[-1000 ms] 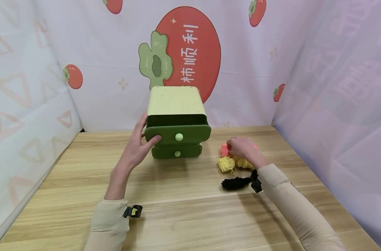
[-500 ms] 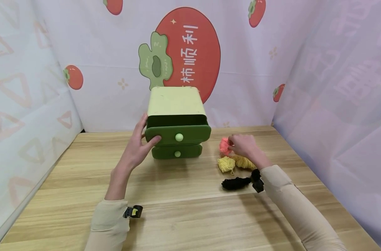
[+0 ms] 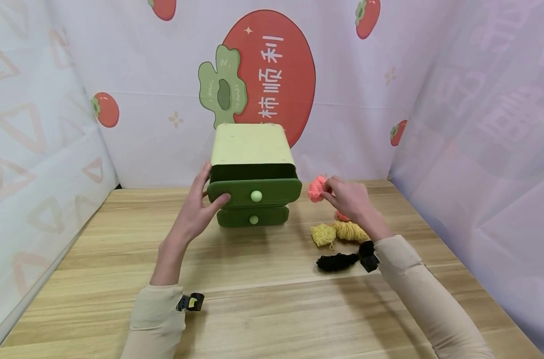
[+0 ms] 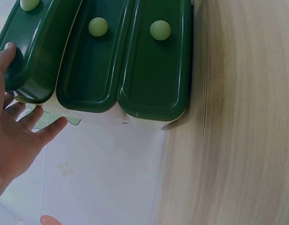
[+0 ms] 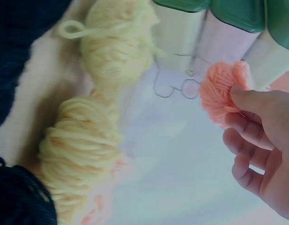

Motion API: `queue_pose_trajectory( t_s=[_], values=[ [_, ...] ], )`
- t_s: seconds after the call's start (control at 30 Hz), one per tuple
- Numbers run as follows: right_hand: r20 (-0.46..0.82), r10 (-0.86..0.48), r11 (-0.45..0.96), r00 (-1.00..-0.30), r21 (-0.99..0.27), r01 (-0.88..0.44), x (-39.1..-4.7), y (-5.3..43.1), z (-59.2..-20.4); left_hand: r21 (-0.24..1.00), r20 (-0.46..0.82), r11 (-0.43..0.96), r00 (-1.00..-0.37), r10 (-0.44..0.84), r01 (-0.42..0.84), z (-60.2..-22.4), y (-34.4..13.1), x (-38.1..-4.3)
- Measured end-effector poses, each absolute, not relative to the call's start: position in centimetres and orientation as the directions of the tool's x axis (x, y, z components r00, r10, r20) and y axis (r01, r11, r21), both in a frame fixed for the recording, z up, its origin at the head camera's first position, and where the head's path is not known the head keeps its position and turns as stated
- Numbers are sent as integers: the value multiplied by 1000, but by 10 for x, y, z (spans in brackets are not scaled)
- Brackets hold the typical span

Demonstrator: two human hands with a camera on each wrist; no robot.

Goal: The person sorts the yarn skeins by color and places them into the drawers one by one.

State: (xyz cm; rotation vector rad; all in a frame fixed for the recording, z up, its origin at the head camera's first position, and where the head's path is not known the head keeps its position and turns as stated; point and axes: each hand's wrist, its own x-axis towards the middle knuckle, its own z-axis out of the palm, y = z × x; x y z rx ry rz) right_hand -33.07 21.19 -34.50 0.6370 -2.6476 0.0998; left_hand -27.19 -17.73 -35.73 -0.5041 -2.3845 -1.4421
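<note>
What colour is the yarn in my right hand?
The yarn is coral pink; the right wrist view shows it best.

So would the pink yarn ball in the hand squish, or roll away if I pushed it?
The pink ball of wound yarn probably squashes easily, being bundled strands. It's likely light: the right hand just pinches one edge. Its lumpy outline suggests it might wobble rather than roll far.
</note>
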Motion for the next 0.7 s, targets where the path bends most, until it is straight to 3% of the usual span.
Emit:
queue_pose_trajectory(
  t_s=[0.23, 0.7],
  values=[
    [550, -420, 869, -722, 13, -495, -326, 206, -331, 781, 441, 430, -887, 135, 453, -356, -177, -271],
    [705, -451, 792, -548, 33, -609, -307, 171, -286, 781, 445, 427, -886, 131, 455, -358, -177, -273]
  ],
)
